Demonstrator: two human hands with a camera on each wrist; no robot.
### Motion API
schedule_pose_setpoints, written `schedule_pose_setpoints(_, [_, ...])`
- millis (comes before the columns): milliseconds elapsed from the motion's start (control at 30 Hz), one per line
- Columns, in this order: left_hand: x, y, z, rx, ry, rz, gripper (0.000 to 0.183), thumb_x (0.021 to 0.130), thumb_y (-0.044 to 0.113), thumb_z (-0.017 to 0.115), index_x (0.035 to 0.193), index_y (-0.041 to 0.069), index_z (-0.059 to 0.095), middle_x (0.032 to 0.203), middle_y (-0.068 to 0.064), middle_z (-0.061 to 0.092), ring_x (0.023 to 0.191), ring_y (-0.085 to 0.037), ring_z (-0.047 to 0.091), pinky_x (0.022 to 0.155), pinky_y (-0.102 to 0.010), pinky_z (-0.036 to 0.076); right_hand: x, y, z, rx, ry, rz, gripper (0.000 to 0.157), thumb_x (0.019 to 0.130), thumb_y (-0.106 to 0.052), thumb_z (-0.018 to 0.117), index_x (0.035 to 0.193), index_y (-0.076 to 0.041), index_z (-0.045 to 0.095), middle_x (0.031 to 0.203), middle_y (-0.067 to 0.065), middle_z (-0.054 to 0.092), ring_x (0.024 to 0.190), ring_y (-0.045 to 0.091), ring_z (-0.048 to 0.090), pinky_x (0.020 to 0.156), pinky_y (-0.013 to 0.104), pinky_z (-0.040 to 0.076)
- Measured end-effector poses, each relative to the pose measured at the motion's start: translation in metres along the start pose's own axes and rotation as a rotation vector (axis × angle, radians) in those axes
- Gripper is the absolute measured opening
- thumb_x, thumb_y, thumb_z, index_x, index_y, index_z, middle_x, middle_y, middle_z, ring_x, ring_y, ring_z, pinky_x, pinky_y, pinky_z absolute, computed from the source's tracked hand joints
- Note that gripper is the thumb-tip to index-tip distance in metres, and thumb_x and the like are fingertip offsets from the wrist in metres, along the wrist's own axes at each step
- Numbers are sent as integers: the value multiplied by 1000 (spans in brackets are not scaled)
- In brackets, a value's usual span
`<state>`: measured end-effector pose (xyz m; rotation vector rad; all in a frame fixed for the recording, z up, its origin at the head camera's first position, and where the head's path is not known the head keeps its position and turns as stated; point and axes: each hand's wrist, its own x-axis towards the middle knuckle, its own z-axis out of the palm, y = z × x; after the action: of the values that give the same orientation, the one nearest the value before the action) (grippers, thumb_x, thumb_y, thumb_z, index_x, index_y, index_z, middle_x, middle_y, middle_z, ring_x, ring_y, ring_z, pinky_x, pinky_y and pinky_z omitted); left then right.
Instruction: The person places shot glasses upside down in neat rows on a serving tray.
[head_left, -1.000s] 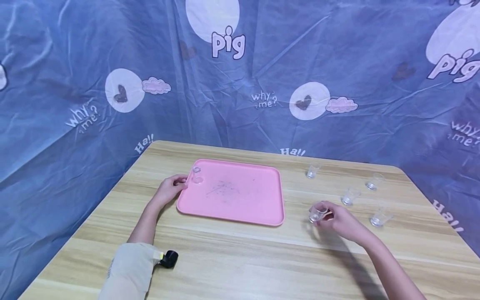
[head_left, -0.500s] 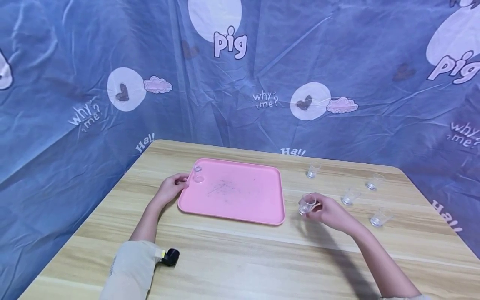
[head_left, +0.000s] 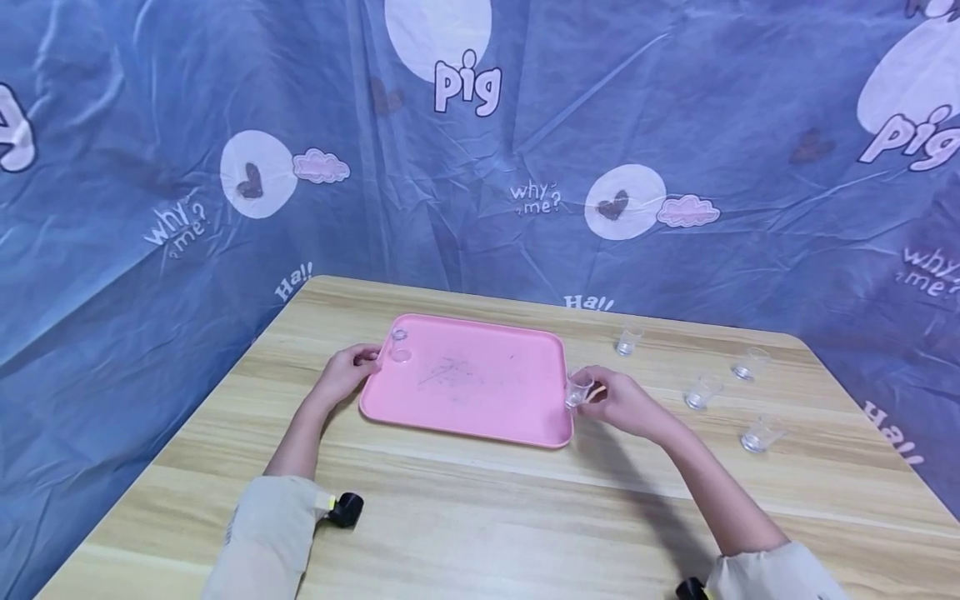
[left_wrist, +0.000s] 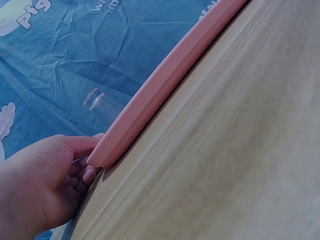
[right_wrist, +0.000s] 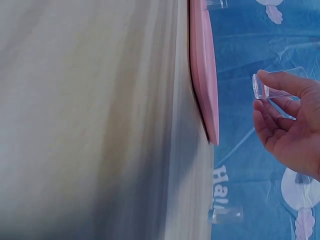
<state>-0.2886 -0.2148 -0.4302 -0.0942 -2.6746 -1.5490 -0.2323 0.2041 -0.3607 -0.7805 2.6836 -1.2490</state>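
My right hand (head_left: pixel 618 404) pinches a small clear shot glass (head_left: pixel 577 390) between thumb and fingers, at the right rim of the pink tray (head_left: pixel 480 404). In the right wrist view this glass (right_wrist: pixel 280 85) is raised above the tabletop. My left hand (head_left: pixel 345 375) grips the tray's left edge, and in the left wrist view the thumb lies at the rim (left_wrist: pixel 150 95) with the other fingers curled beneath it. One more shot glass (head_left: pixel 400 346) stands on the tray near its back left corner, close to my left hand.
Several more clear shot glasses stand on the wooden table (head_left: pixel 480 517) to the right: one at the back (head_left: pixel 628 342), one far right (head_left: pixel 750 365), one nearer the middle (head_left: pixel 702 393) and one in front (head_left: pixel 761 435). A blue printed cloth (head_left: pixel 465 208) hangs behind.
My right hand has carried its shot glass leftward and a little back, from the table to the tray's right rim. The left hand keeps its place on the tray.
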Motion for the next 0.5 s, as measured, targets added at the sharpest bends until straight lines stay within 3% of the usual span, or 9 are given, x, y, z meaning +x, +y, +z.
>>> schedule_pose_setpoints(500, [1,-1,-1,-3,3,16,36,88,2,56,122,-10,51,106,-23,57,96,-32,53,86,-40,43,42,-7,23,-2,10,4,36,73,5,68,107,11,57,86,10,60,77,22,56,67,29,49])
